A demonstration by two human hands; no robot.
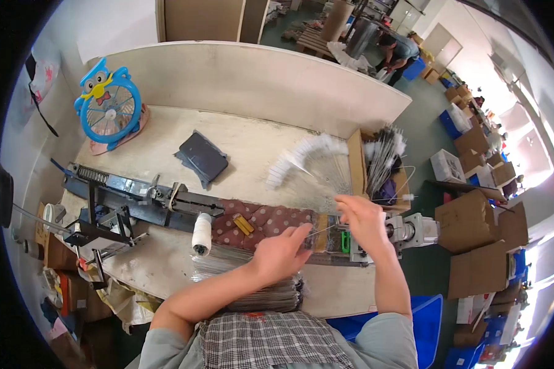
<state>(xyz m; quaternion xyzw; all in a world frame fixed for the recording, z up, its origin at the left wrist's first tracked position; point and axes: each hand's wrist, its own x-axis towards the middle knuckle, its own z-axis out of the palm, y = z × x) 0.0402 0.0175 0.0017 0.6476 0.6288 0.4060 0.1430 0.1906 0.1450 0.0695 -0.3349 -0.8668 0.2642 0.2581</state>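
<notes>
Fingers of my left hand (282, 255) are closed on a thin metal rod (321, 231), which points toward the green part (345, 242) of a bench machine (406, 231). Above that machine's near end, my right hand (363, 220) is pinched together; what lies between its fingertips is too small to name. Beneath both hands runs a long bench fixture, partly covered by a brown polka-dot cloth (231, 212). On the cloth lies a small yellow block (244, 225). A thick stack of thin metal rods (246, 296) sits just in front of me, partly hidden by my left forearm.
White-tipped rods (289, 161) fan out on the table beside a cardboard box (356, 161) of more rods. A white thread spool (202, 235), dark folded pouch (203, 157) and blue toy-like fan (109, 111) stand leftward. A blue bin (426, 326) is at lower right.
</notes>
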